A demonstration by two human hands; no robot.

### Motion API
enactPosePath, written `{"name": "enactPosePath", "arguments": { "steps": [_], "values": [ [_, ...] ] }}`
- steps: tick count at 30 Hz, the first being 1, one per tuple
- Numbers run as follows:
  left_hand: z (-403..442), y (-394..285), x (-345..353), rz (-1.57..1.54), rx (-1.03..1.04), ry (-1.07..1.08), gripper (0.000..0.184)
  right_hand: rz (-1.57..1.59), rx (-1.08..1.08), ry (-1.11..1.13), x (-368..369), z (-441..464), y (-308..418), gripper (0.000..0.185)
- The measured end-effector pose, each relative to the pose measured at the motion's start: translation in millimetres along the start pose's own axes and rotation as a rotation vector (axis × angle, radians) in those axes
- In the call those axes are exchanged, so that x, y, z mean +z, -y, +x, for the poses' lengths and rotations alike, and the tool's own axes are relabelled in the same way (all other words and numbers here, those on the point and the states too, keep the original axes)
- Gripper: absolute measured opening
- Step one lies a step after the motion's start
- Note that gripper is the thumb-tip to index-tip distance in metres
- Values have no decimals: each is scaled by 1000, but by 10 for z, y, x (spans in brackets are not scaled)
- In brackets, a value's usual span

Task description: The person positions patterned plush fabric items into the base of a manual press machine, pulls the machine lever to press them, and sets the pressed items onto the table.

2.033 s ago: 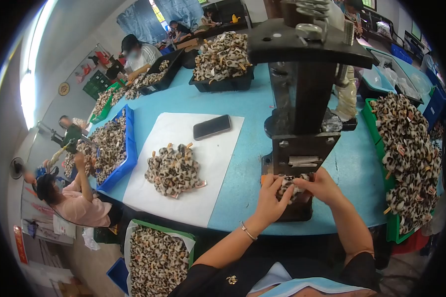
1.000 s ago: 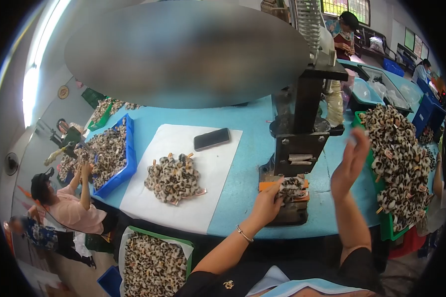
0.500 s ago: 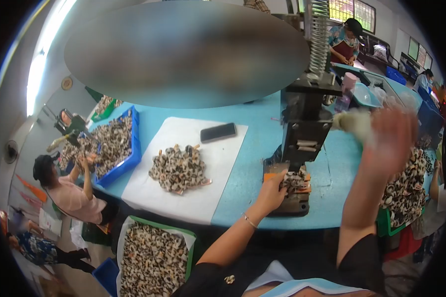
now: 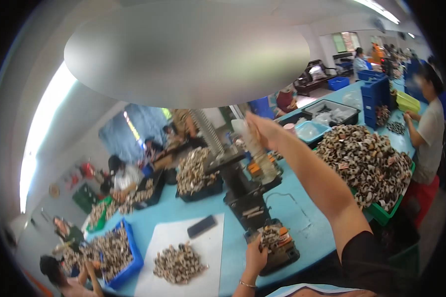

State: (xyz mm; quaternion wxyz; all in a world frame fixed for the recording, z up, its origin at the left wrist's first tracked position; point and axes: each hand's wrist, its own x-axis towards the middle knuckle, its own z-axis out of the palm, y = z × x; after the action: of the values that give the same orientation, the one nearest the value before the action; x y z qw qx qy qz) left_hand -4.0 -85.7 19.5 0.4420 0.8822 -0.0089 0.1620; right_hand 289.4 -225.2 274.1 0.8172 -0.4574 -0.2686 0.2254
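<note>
In the head view, a dark hand press (image 4: pixel 243 198) with a tall coil spring stands on the blue table, tilted in the picture. My right hand (image 4: pixel 268 132) is closed around its pale, wrapped lever handle (image 4: pixel 257 153), which is raised upright. My left hand (image 4: pixel 255 258) is at the press base (image 4: pixel 282 260), its fingers closed on a small black-and-white mottled piece (image 4: pixel 270 238) beside an orange block. Exactly how the fingers hold it is too small to make out. Left of the press, a heap of similar pieces (image 4: pixel 178 264) lies on a white sheet (image 4: pixel 148 277).
A phone (image 4: pixel 201 226) lies on the sheet. A blue tray (image 4: pixel 136 257) of pieces is at left, a black tray (image 4: pixel 203 190) behind. Heaped pieces (image 4: pixel 364 163) fill a green crate (image 4: pixel 381 213) at right. Co-workers sit on both sides, including a person (image 4: pixel 428 133) at right.
The view has swung right and up, so the press appears tilted and more of the room's right side shows. My right hand stays at the lever; my left hand stays at the base.
</note>
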Motion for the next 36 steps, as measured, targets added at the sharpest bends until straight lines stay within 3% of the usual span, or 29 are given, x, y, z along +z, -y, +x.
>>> {"name": "enactPosePath", "arguments": {
  "steps": [2,3,5,6,8,10,12,16,17,20,21,22,24,26,27,30,31,35,36],
  "values": [
    [-10,241,111,0,28,-42,49,-59,-201,-315,-168,-445,-400,37],
    [-12,225,113,56,-5,-22,51,-243,-421,-349,-507,-630,-808,30],
    [-45,122,63,153,-75,9,57,-689,-469,-623,-811,-1169,-1738,27],
    [-27,163,83,94,-55,0,58,-679,-77,-566,-680,-1540,-2023,27],
    [-50,340,128,-14,-20,-16,62,-780,157,-353,-397,-2023,-2455,43],
    [-13,501,188,-131,34,-21,68,-895,129,-265,-278,-2155,-2562,46],
    [-79,469,187,-240,24,-38,70,-795,75,-174,-233,-2084,-2538,45],
    [-164,-8,54,-437,-160,-32,66,-791,86,4,-52,-2100,-2579,41],
    [-182,25,58,-501,-93,-32,65,-881,-70,-185,119,-2203,-2580,31],
    [-369,-415,-237,-775,-229,-49,64,-1157,-727,-171,499,-2552,-2407,22],
    [-462,-319,-239,-699,-169,-76,62,-1140,-657,-167,564,-2622,-2469,18],
    [-570,-294,-216,-715,-193,-125,49,-1130,-585,-160,595,-2712,-2551,14],
    [-757,-178,-263,-626,-362,-52,33,-1070,-503,-103,637,-2839,-2738,11],
    [-952,84,-266,-820,-481,-69,25,-964,-487,-55,712,-2845,-2912,13],
    [-1049,177,-299,-919,-524,-57,21,-901,-374,32,765,-2868,-2907,11],
    [-1188,316,-606,-1014,-496,-299,18,-650,-263,0,1024,-2820,-2977,16],
    [-1168,416,-789,-962,-468,-422,18,-608,-138,25,1065,-2813,-2834,23],
    [-857,1039,-2019,-723,-213,-732,18,-886,-195,98,886,-2771,-2758,20],
    [-713,1192,-2331,-649,-230,-753,17,-903,-193,84,870,-2778,-2734,19]
  ]
}}
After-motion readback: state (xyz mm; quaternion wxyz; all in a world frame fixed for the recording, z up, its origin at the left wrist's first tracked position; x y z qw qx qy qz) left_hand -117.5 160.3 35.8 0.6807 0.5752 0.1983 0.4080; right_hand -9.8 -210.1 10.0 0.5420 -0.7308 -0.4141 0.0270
